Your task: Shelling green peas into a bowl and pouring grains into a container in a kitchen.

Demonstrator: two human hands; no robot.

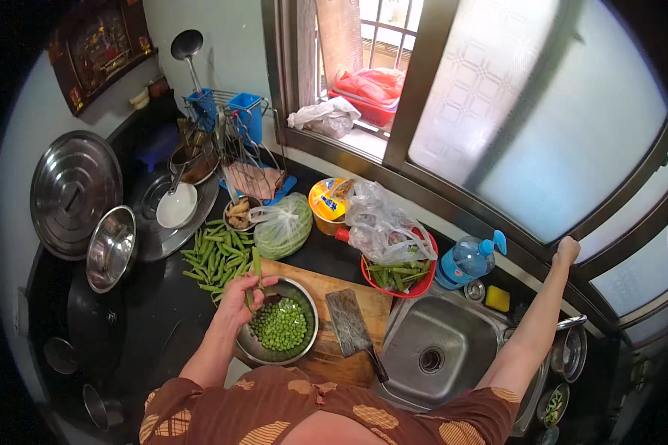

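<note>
Green pea pods are held in my left hand (242, 297), above the left rim of a steel bowl (314, 328) with shelled green peas (281, 325) in it. The bowl rests on a wooden cutting board (323, 283), left of a cleaver (348, 322). A heap of pea pods (217, 253) lies on the black counter just beyond my left hand. My right hand (566, 250) is stretched far out to the right, at the lower window frame; its fingers are curled and what it touches is unclear. A red basket (422, 288) of pods stands behind the sink.
The steel sink (451, 345) lies right of the board. Behind are a blue pump bottle (465, 261), a yellow sponge (497, 298), an instant noodle tub (328, 206) and a bagged round green vegetable (284, 228). Steel lids and bowls (111, 247) stand at left.
</note>
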